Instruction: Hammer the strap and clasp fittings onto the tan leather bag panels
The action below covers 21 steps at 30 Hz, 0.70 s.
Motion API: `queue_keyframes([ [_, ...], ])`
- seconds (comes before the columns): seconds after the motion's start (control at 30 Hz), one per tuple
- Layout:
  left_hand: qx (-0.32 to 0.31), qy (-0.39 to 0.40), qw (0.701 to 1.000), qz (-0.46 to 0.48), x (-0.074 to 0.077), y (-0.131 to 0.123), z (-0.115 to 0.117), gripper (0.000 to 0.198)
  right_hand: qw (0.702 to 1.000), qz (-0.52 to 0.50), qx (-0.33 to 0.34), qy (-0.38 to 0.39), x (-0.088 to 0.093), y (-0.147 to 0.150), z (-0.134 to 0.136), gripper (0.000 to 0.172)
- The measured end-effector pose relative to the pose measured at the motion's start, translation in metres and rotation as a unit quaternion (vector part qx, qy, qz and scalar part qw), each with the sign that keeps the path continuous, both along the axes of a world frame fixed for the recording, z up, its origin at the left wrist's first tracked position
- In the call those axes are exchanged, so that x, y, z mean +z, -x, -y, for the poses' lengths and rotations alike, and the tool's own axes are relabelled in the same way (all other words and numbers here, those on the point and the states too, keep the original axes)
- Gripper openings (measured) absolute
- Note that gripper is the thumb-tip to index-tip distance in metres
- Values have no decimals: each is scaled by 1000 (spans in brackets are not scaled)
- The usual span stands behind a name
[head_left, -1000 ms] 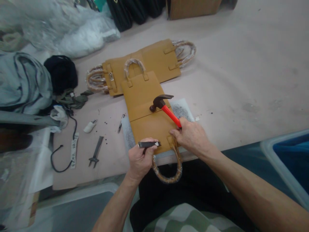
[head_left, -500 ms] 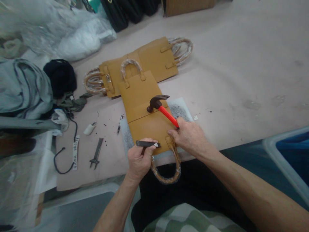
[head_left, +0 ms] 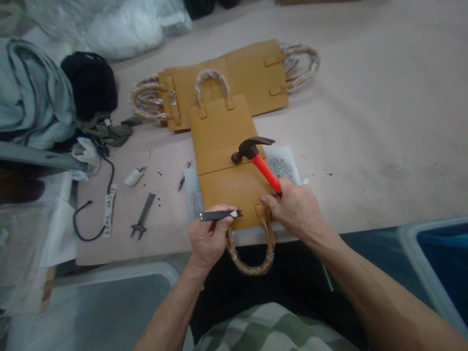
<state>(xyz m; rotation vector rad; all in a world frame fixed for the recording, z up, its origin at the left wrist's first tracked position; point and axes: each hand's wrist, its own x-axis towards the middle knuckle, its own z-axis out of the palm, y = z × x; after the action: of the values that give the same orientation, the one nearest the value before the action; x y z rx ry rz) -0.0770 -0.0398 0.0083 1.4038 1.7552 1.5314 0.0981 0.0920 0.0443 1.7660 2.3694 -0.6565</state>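
Observation:
A tan leather bag panel [head_left: 226, 161] lies flat on a grey speckled pad [head_left: 283, 165] at the table's near edge. Its wrapped handle [head_left: 252, 261] hangs over the edge toward me. My left hand [head_left: 209, 239] is closed round a dark metal punch [head_left: 219, 215] held sideways at the panel's lower left corner. My right hand [head_left: 294, 207] grips a red-handled hammer [head_left: 261, 163], fingertips touching the panel's handle tab. The hammer head rests over the panel's middle fold.
Behind lie more tan panels [head_left: 241, 78] with wrapped handles. To the left on the table are a black thread snip [head_left: 142, 223], a small pen-like tool [head_left: 183, 176], a white object [head_left: 133, 176], a black cord [head_left: 91, 219] and piled cloth [head_left: 32, 97]. Plastic bins [head_left: 431, 253] stand below the edge.
The view has shifted slightly, so everything sits a little higher and to the right. Both hands keep their grips and places on the panel.

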Motion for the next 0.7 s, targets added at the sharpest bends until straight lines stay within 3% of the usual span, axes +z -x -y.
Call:
queue_keyframes([
  [0.23, 57, 1, 998, 11, -6, 4, 3, 13, 1000, 8, -2, -2, 0, 0, -1, 31],
  [0.7, 19, 29, 998, -58, 3, 7, 3, 12, 1000, -22, 2, -15, 2, -3, 0, 31],
])
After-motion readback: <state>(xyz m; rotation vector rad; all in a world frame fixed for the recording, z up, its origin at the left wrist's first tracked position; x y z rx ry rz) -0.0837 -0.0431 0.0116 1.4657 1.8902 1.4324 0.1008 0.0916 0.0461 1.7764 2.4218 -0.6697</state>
